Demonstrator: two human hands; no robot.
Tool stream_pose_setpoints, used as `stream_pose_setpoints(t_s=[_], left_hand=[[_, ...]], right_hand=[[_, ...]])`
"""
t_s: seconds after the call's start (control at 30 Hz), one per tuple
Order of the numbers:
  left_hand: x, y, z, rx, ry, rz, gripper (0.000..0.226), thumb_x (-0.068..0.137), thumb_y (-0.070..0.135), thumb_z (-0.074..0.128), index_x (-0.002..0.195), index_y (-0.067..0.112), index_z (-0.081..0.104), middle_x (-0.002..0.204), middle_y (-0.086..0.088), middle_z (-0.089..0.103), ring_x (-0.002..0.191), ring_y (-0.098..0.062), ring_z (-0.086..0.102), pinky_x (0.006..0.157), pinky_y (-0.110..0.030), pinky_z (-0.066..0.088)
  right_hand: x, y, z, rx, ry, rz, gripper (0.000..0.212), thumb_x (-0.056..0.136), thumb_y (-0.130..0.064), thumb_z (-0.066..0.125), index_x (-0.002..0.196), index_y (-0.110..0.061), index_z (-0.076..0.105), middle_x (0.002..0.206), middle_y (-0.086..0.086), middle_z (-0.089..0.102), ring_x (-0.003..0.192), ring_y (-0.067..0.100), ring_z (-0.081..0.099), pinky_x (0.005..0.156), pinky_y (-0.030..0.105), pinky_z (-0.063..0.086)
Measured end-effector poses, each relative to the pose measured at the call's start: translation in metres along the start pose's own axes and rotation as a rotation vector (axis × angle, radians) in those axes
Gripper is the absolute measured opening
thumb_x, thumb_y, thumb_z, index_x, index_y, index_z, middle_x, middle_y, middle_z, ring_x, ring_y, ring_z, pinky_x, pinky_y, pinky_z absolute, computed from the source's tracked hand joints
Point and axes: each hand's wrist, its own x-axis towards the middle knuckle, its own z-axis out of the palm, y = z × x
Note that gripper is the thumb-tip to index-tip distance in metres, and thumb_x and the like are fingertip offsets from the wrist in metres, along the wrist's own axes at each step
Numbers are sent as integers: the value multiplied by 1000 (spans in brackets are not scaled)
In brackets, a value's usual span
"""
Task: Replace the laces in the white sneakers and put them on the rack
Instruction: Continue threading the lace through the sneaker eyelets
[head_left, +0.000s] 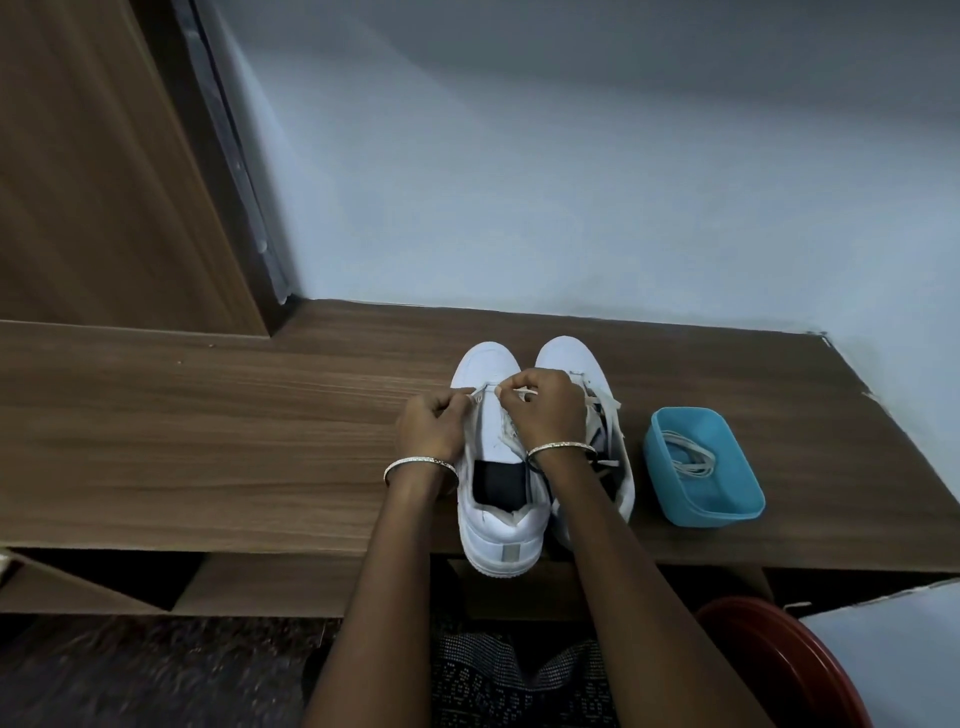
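Both hands pinch the lace (477, 396) at the left sneaker's (501, 525) front eyelets.
Left hand (430, 427) and right hand (546, 411) each grip an end. Both sneakers stand on the tabletop (208, 441); the right arm hides much of the right sneaker (569, 358). Heel tab (510, 554) unreadable. Tub (727, 506) holds laces (688, 458).

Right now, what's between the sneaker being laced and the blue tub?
The other white sneaker, its laces loose, then a strip of bare wooden top. The head view shows this.

Two white sneakers (483, 370) (566, 354), two hands (431, 427) (546, 411), two bangles (420, 462) (559, 446) and one blue tub (719, 512).
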Motion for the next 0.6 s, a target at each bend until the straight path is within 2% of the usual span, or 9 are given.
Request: stream_pose_setpoints(t_s=[0.03, 0.1, 0.17, 0.23, 0.3, 0.37, 0.43, 0.5, 0.6], left_hand=[[-1, 1, -1, -17, -12, 13, 27, 87, 18, 64, 61, 14, 65, 72, 7, 73, 69, -9, 67, 59, -24, 42], [-3, 5, -4, -22, -34, 44, 23, 88, 15, 64, 65, 16, 60, 86, 22, 58, 89, 3, 58, 52, -15, 34], [0, 3, -4, -28, -59, 54, 24, 87, 15, 65, 63, 16, 63, 87, 21, 57, 86, 10, 57, 52, -12, 33], [0, 2, -4, -27, -65, 57, 26, 87, 15, 65, 61, 13, 61, 89, 18, 58, 67, 13, 62, 52, -12, 33], [0, 1, -4, -26, -62, 54, 26, 87, 14, 65, 63, 11, 56, 88, 19, 54, 78, 5, 63, 51, -11, 32], [2, 1, -4, -36, -60, 45, 33, 87, 14, 65, 56, 6, 56, 87, 22, 55, 85, 6, 58, 53, -13, 33], [4, -1, -4, -33, -65, 34, 39, 86, 14, 66, 47, 15, 63, 86, 21, 62, 66, 11, 62, 55, -13, 37], [5, -3, -4, -28, -76, 33, 43, 86, 14, 65, 44, 20, 61, 80, 19, 71, 59, 10, 54, 58, -17, 38], [3, 0, -4, -12, -76, 47, 35, 88, 16, 63, 55, 3, 61, 73, 19, 69, 51, 8, 48, 54, -19, 36]], right_hand=[[-1, 0, 1, -12, -14, -12, 4, 81, -22, 73, 78, -20, 75, 81, -2, 75, 78, 16, 69, 69, 28, 52], [-1, 0, 5, -27, -46, -24, 6, 82, -21, 71, 78, -19, 74, 81, -2, 74, 79, 16, 68, 67, 25, 47], [-1, 0, 9, -9, -61, -8, 8, 83, -21, 69, 76, -20, 73, 80, -2, 73, 79, 17, 67, 67, 26, 47], [-1, 0, 13, 36, -55, 15, 11, 84, -21, 69, 74, -20, 71, 78, -2, 72, 79, 18, 68, 70, 30, 52], [0, 2, 15, 78, -32, 37, 11, 85, -20, 68, 75, -19, 70, 78, -2, 72, 79, 19, 68, 75, 35, 56], [1, 4, 14, 133, 0, 72, 11, 86, -20, 67, 77, -16, 71, 78, -3, 72, 79, 19, 68, 79, 39, 56], [3, 6, 13, 174, 0, 96, 11, 86, -21, 67, 78, -14, 72, 78, -3, 72, 79, 18, 68, 81, 40, 56], [3, 6, 14, 164, -24, 89, 10, 86, -20, 68, 78, -15, 72, 78, -3, 72, 79, 18, 68, 80, 39, 56], [1, 5, 16, 143, -41, 86, 11, 86, -17, 69, 75, -18, 69, 78, -5, 70, 81, 19, 67, 80, 36, 55]])
